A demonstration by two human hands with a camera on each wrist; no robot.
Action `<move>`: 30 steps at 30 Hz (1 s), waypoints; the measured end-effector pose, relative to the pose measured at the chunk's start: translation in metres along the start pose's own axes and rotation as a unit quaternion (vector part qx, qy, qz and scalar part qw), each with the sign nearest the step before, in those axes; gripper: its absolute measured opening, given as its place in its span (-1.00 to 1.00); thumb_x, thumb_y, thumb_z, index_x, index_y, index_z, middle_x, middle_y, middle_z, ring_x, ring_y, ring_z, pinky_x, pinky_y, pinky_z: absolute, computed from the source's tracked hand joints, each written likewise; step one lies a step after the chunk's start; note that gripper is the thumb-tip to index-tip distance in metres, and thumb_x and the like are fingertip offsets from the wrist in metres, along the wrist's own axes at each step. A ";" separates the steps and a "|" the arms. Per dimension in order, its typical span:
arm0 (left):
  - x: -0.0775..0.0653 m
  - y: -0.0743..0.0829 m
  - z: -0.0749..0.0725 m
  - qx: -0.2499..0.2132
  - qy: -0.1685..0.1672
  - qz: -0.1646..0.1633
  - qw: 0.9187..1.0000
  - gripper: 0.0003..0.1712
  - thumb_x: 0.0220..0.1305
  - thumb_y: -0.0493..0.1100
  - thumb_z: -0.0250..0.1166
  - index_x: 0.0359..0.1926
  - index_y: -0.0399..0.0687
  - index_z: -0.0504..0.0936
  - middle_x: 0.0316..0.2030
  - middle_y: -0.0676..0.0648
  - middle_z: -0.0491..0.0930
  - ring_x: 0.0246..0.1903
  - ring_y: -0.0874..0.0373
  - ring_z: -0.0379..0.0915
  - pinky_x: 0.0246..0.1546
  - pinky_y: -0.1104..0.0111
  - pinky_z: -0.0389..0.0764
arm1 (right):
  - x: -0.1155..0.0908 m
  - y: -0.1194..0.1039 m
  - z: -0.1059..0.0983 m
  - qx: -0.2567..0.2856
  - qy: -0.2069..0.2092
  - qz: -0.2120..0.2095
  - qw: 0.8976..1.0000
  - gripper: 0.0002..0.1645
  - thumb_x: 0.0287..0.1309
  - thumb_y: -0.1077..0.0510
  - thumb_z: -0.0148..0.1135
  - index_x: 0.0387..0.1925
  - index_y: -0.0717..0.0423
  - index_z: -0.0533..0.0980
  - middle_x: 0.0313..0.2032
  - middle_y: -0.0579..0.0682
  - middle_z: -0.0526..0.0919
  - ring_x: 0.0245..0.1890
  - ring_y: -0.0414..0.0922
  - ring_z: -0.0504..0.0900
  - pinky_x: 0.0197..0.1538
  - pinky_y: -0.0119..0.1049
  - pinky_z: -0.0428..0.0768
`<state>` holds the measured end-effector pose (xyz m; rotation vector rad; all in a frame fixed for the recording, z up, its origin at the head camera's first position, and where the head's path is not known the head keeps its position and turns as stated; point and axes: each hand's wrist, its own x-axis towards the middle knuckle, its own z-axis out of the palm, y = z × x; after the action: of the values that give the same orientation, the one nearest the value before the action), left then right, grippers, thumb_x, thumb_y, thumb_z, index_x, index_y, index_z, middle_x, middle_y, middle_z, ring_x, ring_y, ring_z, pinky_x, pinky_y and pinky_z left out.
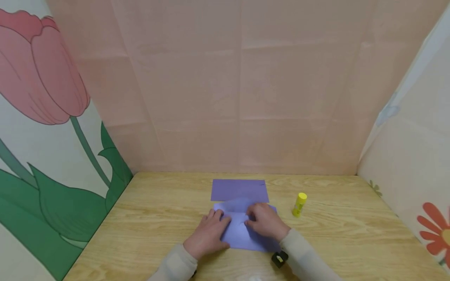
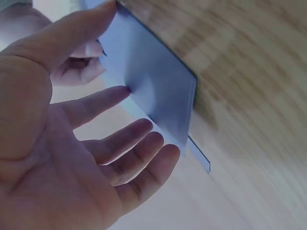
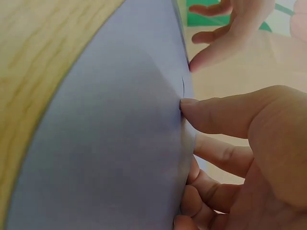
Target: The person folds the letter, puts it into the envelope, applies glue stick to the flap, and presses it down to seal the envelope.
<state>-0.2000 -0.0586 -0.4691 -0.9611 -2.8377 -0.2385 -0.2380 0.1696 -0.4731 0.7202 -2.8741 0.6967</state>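
A light purple sheet of paper (image 1: pixel 233 234) lies in front of me on the table, its surface bulging near the middle. My right hand (image 1: pixel 266 221) pinches the sheet there between thumb and curled fingers. In the right wrist view a short slit (image 3: pixel 183 86) shows just beyond the right thumb (image 3: pixel 206 112). On the sheet's left side rests my left hand (image 1: pixel 209 233), its fingers spread and loosely bent. The left wrist view shows the left thumb (image 2: pixel 81 31) and fingertips touching or close to the sheet (image 2: pixel 158 79); nothing is gripped in that palm.
Behind the sheet lies a darker purple rectangle of paper (image 1: pixel 239 190) with a small dark mark near its upper right corner. A yellow glue stick (image 1: pixel 299 205) stands to the right on the wooden table (image 1: pixel 158 210). A pink cloth backdrop (image 1: pixel 239 97) rises at the table's far edge.
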 end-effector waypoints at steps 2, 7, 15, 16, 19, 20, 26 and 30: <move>-0.001 0.000 0.001 0.003 -0.005 -0.001 1.000 -0.27 -0.05 0.11 0.56 0.14 -0.03 0.57 0.03 -0.08 0.45 0.00 0.06 0.28 -0.14 0.22 0.43 | 0.003 0.001 0.003 -0.001 -0.002 0.000 1.000 -0.83 -0.01 0.15 0.50 -0.36 0.11 0.66 -0.44 -0.13 0.59 -0.36 -0.18 0.50 -0.23 -0.18 0.49; -0.002 0.000 0.004 0.012 -0.017 0.000 1.000 -0.38 0.04 0.13 0.51 0.08 -0.02 0.60 0.01 -0.06 0.45 0.00 0.07 0.30 -0.15 0.22 0.47 | 0.006 0.004 0.008 0.005 -0.001 -0.009 1.000 -0.83 0.00 0.16 0.48 -0.36 0.12 0.67 -0.41 -0.10 0.63 -0.32 -0.12 0.54 -0.17 -0.11 0.51; -0.003 0.001 0.004 0.010 -0.026 -0.005 1.000 -0.48 0.09 0.14 0.48 0.02 0.03 0.64 -0.09 0.01 0.47 -0.07 0.12 0.33 -0.20 0.29 0.42 | 0.010 0.009 0.014 0.001 0.003 -0.025 1.000 -0.84 -0.01 0.18 0.47 -0.33 0.10 0.67 -0.41 -0.10 0.64 -0.32 -0.13 0.54 -0.18 -0.15 0.50; -0.003 0.001 0.003 0.009 -0.031 -0.008 0.999 -0.48 0.10 0.15 0.48 0.03 0.03 0.64 -0.09 0.01 0.47 -0.08 0.12 0.33 -0.21 0.28 0.42 | 0.010 0.010 0.015 0.002 0.001 -0.027 1.000 -0.84 -0.01 0.18 0.47 -0.33 0.10 0.67 -0.40 -0.10 0.64 -0.32 -0.13 0.54 -0.18 -0.16 0.51; -0.001 0.001 0.002 0.005 -0.053 -0.018 0.998 -0.46 0.12 0.15 0.47 0.06 0.03 0.65 -0.08 0.01 0.48 -0.08 0.13 0.33 -0.19 0.24 0.45 | 0.009 0.011 0.014 0.006 -0.005 -0.030 1.000 -0.83 -0.01 0.19 0.46 -0.31 0.11 0.67 -0.39 -0.08 0.65 -0.32 -0.14 0.54 -0.20 -0.17 0.50; 0.000 0.002 0.002 0.003 -0.059 -0.022 0.998 -0.45 0.12 0.16 0.47 0.08 0.03 0.65 -0.08 0.01 0.49 -0.08 0.13 0.34 -0.18 0.22 0.47 | 0.009 0.011 0.013 0.006 -0.007 -0.031 0.999 -0.82 -0.01 0.19 0.46 -0.31 0.11 0.67 -0.38 -0.07 0.65 -0.32 -0.14 0.54 -0.21 -0.17 0.50; 0.001 0.002 0.004 -0.001 -0.069 -0.029 0.997 -0.43 0.15 0.18 0.44 0.11 0.03 0.64 -0.07 -0.01 0.50 -0.07 0.10 0.37 -0.12 0.13 0.51 | 0.004 0.008 0.010 0.005 -0.015 -0.028 0.999 -0.83 0.00 0.19 0.45 -0.30 0.11 0.67 -0.32 -0.04 0.64 -0.26 -0.12 0.53 -0.16 -0.15 0.52; 0.002 0.001 0.010 0.004 -0.050 -0.018 0.999 -0.47 0.16 0.18 0.44 0.07 0.05 0.64 -0.14 0.01 0.47 -0.17 0.12 0.36 -0.22 0.22 0.46 | 0.000 0.006 0.008 -0.003 -0.010 -0.040 0.999 -0.84 0.01 0.20 0.45 -0.32 0.15 0.70 -0.34 -0.03 0.62 -0.28 -0.13 0.49 -0.18 -0.17 0.49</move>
<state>-0.2016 -0.0547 -0.4780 -0.9470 -2.9454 -0.1867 -0.2402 0.1709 -0.4823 0.8396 -2.8462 0.6733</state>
